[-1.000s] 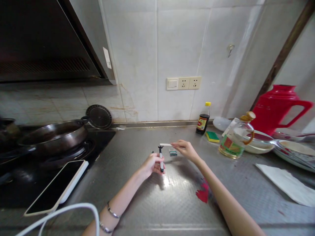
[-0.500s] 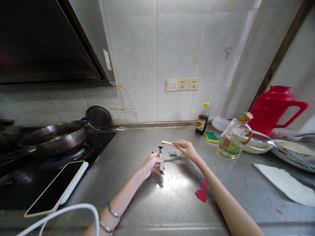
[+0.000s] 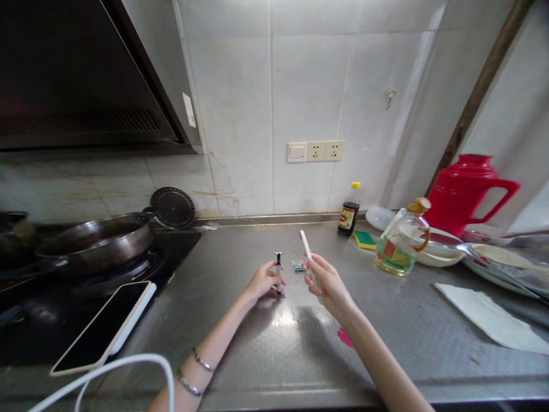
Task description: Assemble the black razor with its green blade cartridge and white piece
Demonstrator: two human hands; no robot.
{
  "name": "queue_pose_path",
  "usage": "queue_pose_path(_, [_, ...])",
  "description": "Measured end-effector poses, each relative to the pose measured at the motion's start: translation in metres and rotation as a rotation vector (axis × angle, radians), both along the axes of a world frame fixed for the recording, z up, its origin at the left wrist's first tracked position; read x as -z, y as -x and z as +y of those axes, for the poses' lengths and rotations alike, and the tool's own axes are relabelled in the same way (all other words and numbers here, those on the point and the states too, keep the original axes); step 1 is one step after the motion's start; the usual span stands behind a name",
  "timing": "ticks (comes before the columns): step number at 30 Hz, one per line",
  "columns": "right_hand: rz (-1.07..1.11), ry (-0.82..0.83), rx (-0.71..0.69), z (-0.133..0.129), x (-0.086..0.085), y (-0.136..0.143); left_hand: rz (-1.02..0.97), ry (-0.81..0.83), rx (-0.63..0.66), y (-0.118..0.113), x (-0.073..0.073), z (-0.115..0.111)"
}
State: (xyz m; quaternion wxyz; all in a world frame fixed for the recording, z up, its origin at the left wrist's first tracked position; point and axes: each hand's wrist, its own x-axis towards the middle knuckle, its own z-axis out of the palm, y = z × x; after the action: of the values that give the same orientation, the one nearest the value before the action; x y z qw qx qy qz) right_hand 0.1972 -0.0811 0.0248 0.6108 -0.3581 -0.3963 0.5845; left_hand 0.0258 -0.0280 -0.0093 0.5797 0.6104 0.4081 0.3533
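My left hand (image 3: 262, 281), with two bracelets on its arm, pinches the grey and black handle of a razor (image 3: 278, 273) held upright over the metal counter. The razor's T-shaped top points away from me. Raised to the right of it, my right hand (image 3: 328, 283) grips a slim white stick-like tool (image 3: 305, 245), tilted with its free end up. Whether that end has bristles is too small to tell. Between the hands, a small green and dark razor cartridge (image 3: 299, 266) lies on the counter, partly hidden by my right fingers.
To the left are a phone (image 3: 105, 326) with a white cable (image 3: 141, 359) and a pan (image 3: 103, 240) on the stove. On the right stand a sauce bottle (image 3: 348, 214), a sponge (image 3: 364, 240), an oil jug (image 3: 397, 249), a red thermos (image 3: 458, 194), bowls and a paper towel (image 3: 489, 315).
My right hand has come nearer and turned the white stick from lying level to pointing up. The left hand has shifted slightly left, still holding the razor.
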Motion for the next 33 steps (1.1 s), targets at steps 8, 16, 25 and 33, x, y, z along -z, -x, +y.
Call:
queue_pose_path(8, [0.129,0.156,-0.110,-0.039,0.013,0.027,0.023,-0.094,0.017,0.003,-0.005,0.000])
queue_pose_path(16, [0.186,0.165,-0.116,-0.050,0.006,0.041,0.017,-0.093,0.043,0.003,0.005,0.004])
queue_pose_path(25, [0.240,0.172,-0.121,-0.050,0.013,0.046,0.019,-0.087,0.059,0.000,0.006,0.003])
queue_pose_path(33, [0.291,0.162,-0.088,-0.047,0.006,0.044,0.047,-0.092,0.051,-0.001,0.005,0.000])
